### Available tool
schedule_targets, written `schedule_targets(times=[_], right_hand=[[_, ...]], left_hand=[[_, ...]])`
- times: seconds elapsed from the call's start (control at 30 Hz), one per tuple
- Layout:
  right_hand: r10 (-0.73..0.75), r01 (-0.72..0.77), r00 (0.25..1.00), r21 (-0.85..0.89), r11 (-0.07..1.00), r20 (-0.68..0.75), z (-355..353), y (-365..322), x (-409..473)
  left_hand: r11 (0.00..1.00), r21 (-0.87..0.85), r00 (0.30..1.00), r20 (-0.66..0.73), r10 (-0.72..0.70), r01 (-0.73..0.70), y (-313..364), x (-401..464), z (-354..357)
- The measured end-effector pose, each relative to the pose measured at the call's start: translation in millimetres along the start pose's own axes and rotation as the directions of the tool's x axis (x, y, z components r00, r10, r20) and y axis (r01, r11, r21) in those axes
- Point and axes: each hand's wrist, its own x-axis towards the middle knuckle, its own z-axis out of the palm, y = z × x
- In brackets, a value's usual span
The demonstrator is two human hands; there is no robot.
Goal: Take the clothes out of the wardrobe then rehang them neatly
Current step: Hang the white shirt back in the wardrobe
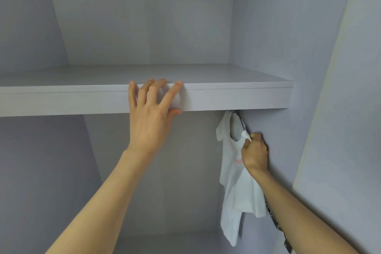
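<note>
White cotton T-shirt with pink lettering: hung under pale grey laminate wardrobe shelf, far right. Shelf edge is touched by left hand, fingers spread. Shirt's shoulder is pinched by right hand.

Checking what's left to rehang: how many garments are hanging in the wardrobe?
1: a white T-shirt under the shelf at the right wall, gripped by the right hand. Others may hide behind it.
</note>
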Motion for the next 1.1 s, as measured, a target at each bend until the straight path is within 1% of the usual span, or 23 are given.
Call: schedule_targets(times=[0.07,0.13,0.23,0.43,0.53,0.67,0.7,0.8,0.87,0.97,1.03,1.1], right_hand=[[-0.078,0.086,0.995,-0.137,0.987,0.060,0,6,-5],[-0.113,0.147,0.984,-0.271,0.951,0.135,-3,10,-6],[-0.105,0.165,0.978,-0.355,0.920,0.182,-7,10,-4],[-0.103,0.182,0.978,-0.492,0.852,0.183,-5,9,-5],[-0.141,0.211,0.974,-0.491,0.845,0.176,-2,14,-9],[-0.310,0.348,0.937,-0.497,0.795,0.161,6,20,-18],[-0.354,0.390,0.920,-0.499,0.774,0.171,6,20,-20],[-0.541,0.561,0.818,-0.476,0.677,0.194,11,15,-33],[-0.616,0.628,0.767,-0.411,0.660,0.182,17,9,-47],[-0.636,0.687,0.726,-0.294,0.664,0.262,33,0,-78],[-0.659,0.731,0.679,-0.211,0.649,0.324,50,-3,-104],[-0.675,0.766,0.623,-0.129,0.630,0.395,70,-4,-134]], left_hand=[[1.000,-0.009,1.000,0.001,-0.008,0.008,1,0,-1],[1.000,-0.012,1.000,0.000,-0.016,0.016,2,0,-2],[0.999,-0.022,1.000,0.004,-0.027,0.027,5,1,-4],[0.998,-0.020,0.998,0.041,-0.050,0.051,8,1,-7],[0.998,-0.021,0.997,0.055,-0.062,0.063,9,2,-8],[0.998,-0.034,0.997,0.046,-0.054,0.055,11,-1,-6],[0.998,-0.033,0.998,0.043,-0.046,0.047,11,-4,-5],[0.998,-0.034,0.997,0.064,-0.044,0.046,12,-25,-2],[0.997,-0.039,0.989,0.135,-0.063,0.069,14,-57,0],[0.990,-0.004,0.947,0.292,-0.137,0.144,11,-126,-1],[0.978,0.049,0.890,0.407,-0.206,0.204,6,-176,-8],[0.959,0.133,0.818,0.501,-0.281,0.249,1,-225,-22]])
